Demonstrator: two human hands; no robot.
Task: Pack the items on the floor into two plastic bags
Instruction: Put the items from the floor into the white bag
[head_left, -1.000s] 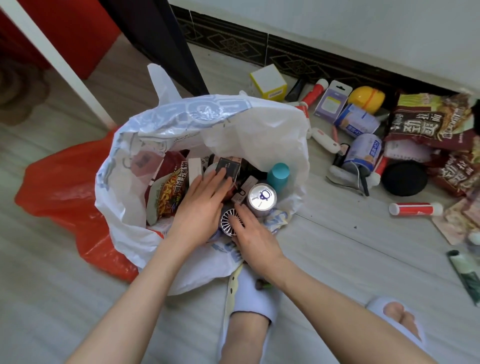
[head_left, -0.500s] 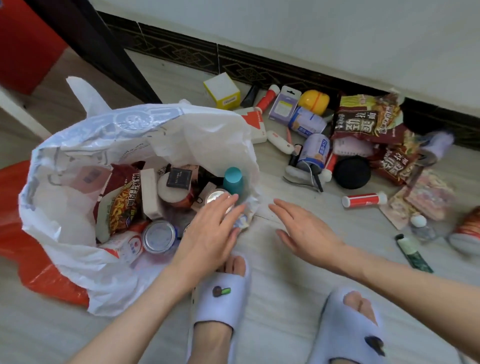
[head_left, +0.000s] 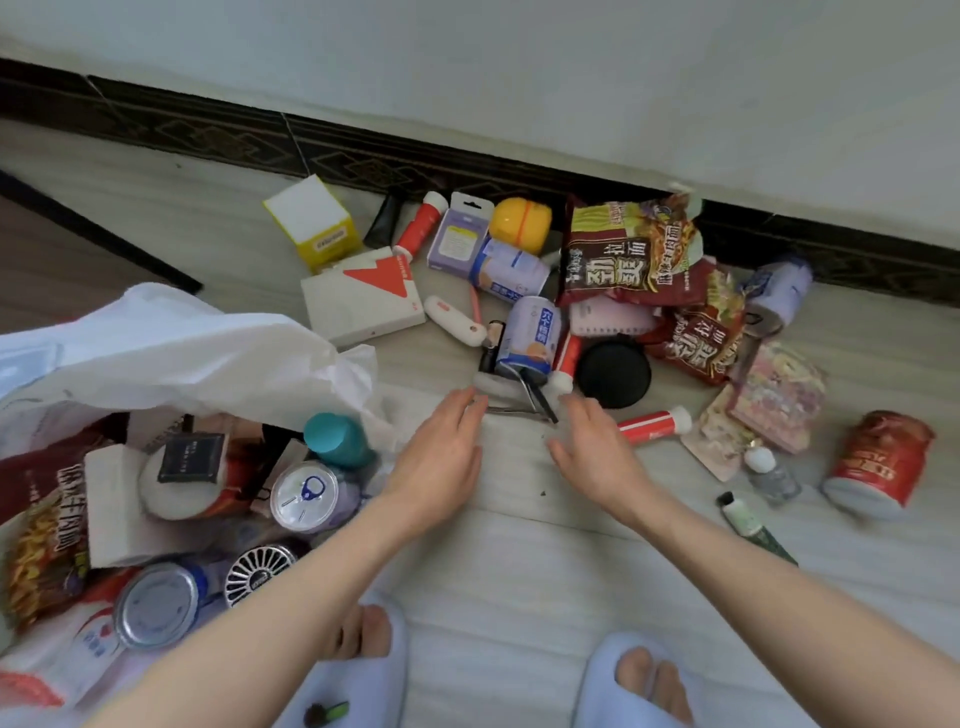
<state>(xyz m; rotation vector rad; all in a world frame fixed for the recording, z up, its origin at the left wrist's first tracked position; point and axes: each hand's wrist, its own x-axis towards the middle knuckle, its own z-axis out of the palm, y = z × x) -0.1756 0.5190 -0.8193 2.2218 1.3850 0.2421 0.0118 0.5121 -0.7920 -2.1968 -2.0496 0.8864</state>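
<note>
The white plastic bag (head_left: 171, 353) lies slumped open on the floor at your left, already crowded with cans and packets, and its far lip sags toward the pile; if you drop more in without lifting that lip, things could roll straight back out (the upright teal-capped bottle (head_left: 337, 439) near the mouth looks likeliest to tip). The heap of loose items against the skirting is tangled: the noodle packets (head_left: 631, 249) overlap other things, so dragging one may scatter the rest. The red can (head_left: 880, 462) lies on its side well to the right and could roll off if nudged. Your left hand (head_left: 441, 447) and right hand (head_left: 597, 447) both reach forward, fingers loosely spread and holding nothing, toward the thin metal-and-black tool (head_left: 519, 402) under the blue-and-white can (head_left: 530, 338); pulling it may topple that can.
</note>
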